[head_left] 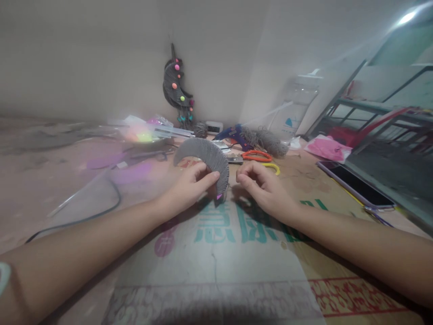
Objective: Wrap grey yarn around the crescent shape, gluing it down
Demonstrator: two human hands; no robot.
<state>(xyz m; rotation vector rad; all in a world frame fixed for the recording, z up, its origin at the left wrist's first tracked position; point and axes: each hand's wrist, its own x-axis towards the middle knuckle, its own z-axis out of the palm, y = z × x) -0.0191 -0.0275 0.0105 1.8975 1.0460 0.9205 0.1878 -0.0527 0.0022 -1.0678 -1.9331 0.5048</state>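
My left hand (189, 185) grips a crescent wrapped in grey yarn (214, 155), its thumb lying across the inner side. At the crescent's lower tip, a small patch of pink shows through. To the right, apart from the crescent, my right hand (265, 188) has thumb and fingers pinched together; whatever lies between them, perhaps a strand, cannot be made out. Behind the hands lie scissors with orange handles (257, 156) and a yellow-handled loop (272, 168). A second grey crescent with coloured pompoms (173, 85) leans upright against the wall.
Grey yarn (269, 141) lies at the back beside a blue glue gun (238, 135). Further right are a clear bottle (297, 104), a pink packet (328, 148) and a phone (356, 183). A dark cable (117, 201) curves across the left, and printed cardboard (216, 266) covers the middle.
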